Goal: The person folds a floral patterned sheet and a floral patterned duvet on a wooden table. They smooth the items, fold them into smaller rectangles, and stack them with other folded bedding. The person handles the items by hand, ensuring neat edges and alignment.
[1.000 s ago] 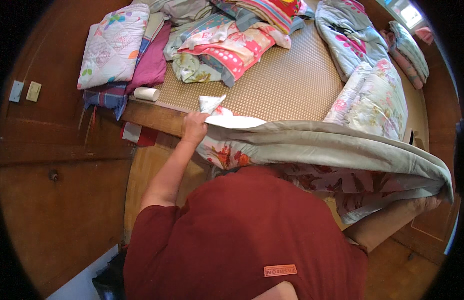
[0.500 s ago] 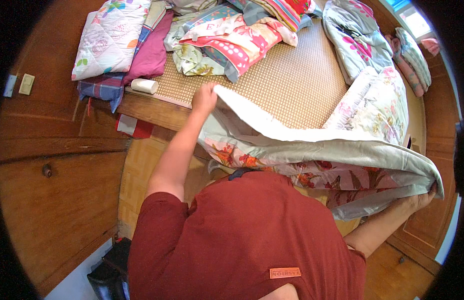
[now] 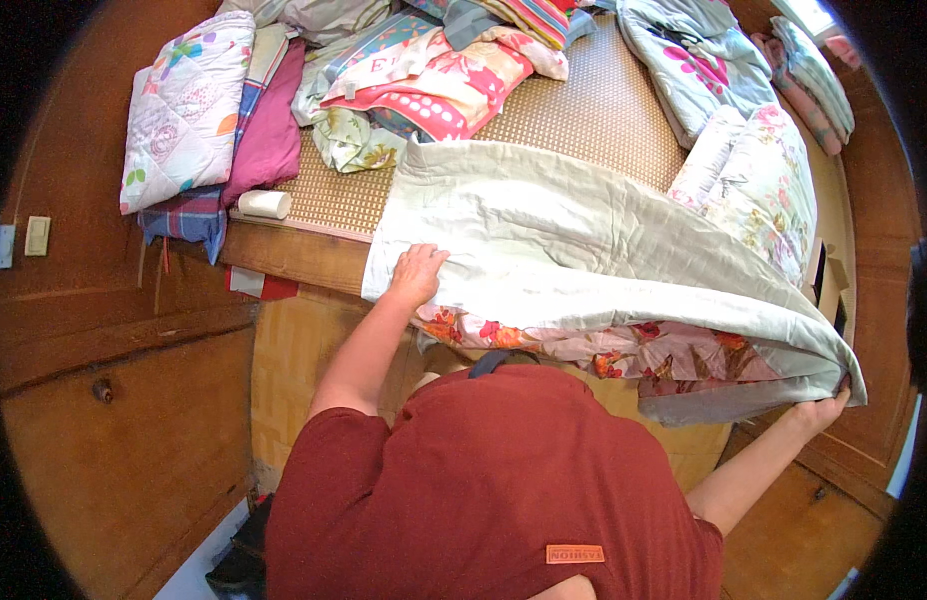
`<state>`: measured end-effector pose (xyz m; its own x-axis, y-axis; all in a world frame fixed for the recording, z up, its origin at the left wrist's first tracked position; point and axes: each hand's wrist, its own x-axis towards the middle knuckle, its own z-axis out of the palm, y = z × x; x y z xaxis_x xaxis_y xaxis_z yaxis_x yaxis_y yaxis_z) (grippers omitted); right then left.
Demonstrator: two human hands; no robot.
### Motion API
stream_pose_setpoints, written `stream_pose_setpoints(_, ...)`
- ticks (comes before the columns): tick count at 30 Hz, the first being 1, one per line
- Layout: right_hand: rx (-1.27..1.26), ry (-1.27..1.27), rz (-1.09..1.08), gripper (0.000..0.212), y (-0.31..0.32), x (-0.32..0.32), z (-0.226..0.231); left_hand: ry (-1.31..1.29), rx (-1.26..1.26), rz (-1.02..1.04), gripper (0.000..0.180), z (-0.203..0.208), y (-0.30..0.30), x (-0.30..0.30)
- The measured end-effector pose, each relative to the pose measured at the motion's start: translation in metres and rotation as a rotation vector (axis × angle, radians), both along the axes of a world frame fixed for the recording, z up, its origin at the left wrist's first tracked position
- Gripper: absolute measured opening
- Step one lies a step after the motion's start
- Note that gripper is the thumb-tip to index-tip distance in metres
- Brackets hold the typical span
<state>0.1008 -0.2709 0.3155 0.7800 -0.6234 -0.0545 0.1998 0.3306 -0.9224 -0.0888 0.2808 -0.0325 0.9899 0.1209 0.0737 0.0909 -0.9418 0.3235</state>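
A large floral bed cover (image 3: 544, 235) lies partly over the near edge of the bed, its pale grey-white side up. Its red and orange flowered side (image 3: 614, 345) shows underneath, where the cloth hangs between the bed and my body. My left hand (image 3: 418, 275) rests on the pale cloth near its left end, palm down with fingers stretched out. Off to the right, my right hand (image 3: 824, 408) is closed on a folded corner of the cover and holds it up; some of its fingers are hidden by the cloth.
Folded quilts (image 3: 184, 120) are stacked at the bed's left, beside a white cylinder (image 3: 265, 205). Pillows and crumpled bedding (image 3: 434, 85) lie farther back on the woven mat (image 3: 594, 110). A floral pillow (image 3: 764, 190) and a folded quilt (image 3: 694, 60) sit at the right.
The cover's far edge has come down flat onto the mat. My left hand has let go of that edge and moved nearer to me onto the cloth. My right hand keeps its corner.
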Motion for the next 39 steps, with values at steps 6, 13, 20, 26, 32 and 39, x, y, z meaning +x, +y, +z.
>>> stream_pose_setpoints(6,0.058,-0.025,0.059,0.038,-0.016,0.012,-0.024,0.178,-0.114,0.126,0.011,0.036,0.016,0.027)
stream_pose_setpoints(13,0.115,0.05,-0.013,0.04,-0.041,0.006,-0.037,-0.396,-0.363,0.316,0.007,0.13,0.068,0.036)
stream_pose_setpoints(20,0.124,0.132,-0.031,0.04,-0.026,0.017,-0.042,-0.091,0.146,0.358,0.019,0.093,0.094,0.147)
stream_pose_setpoints(26,0.096,0.1,-0.012,0.036,-0.038,0.015,-0.047,0.023,0.182,0.024,0.049,0.061,0.042,0.193)
stream_pose_setpoints(32,0.063,0.078,-0.069,0.035,-0.038,0.005,-0.039,0.312,0.116,-0.121,0.09,0.062,0.007,0.222)
stream_pose_setpoints(39,0.089,0.021,-0.07,0.032,-0.077,-0.015,-0.039,0.511,0.162,-0.013,0.063,0.051,0.018,0.209)
